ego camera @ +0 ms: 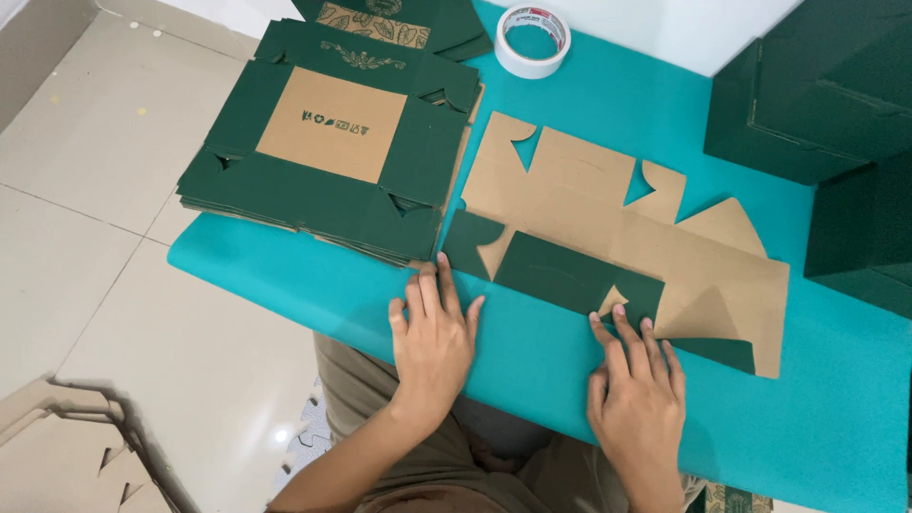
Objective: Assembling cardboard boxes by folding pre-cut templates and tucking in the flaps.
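Head view: fingers (622,323) at box blank (665,256) edge

flat brown die-cut box blank (617,237), near flap folded over showing dark green, lying on teal surface

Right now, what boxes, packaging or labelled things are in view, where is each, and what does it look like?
Flat box blank: under both hands, kraft brown, dark green flaps.
Stack of flat blanks: upper left, dark green, brown square panel with small printed symbols.
Assembled boxes: right edge, dark green.
Tape roll: top centre, white ring, red-marked core label.
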